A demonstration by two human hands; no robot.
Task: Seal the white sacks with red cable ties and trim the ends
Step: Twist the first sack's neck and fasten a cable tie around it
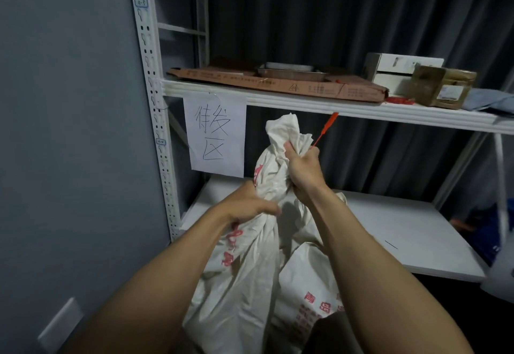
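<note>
The right hand [301, 168] is closed in a tight fist around the gathered neck of the white sack [267, 186], its grip fully wrapped so that the bunched mouth of the cloth sprouts above the knuckles. A red cable tie [325, 128] sticks up and to the right out of the same fist, its flat tag end reaching to just under the front edge of the upper shelf [306, 103]. The left hand [250, 204] sits lower on the sack, its grip shut on a fold of the fabric at the left side below the neck, fingers curled in and pressed against the cloth. The sack stands upright in front of the lower shelf [403, 231], near its front left corner, with red printing running down its left side; whether it rests on the shelf or the floor cannot be told. A second white sack [308, 284] with red characters lies just beside it to the right, touching it, lower in the view. On the upper shelf lie a flattened cardboard box [278, 83] with a metal tray [292, 71] on it, a white box [400, 71] and a brown box [442, 86] near the right end, and a few more red ties [399, 100] at the front edge. A handwritten paper sign [215, 134] hangs from the upper shelf's front edge near its left corner.
</note>
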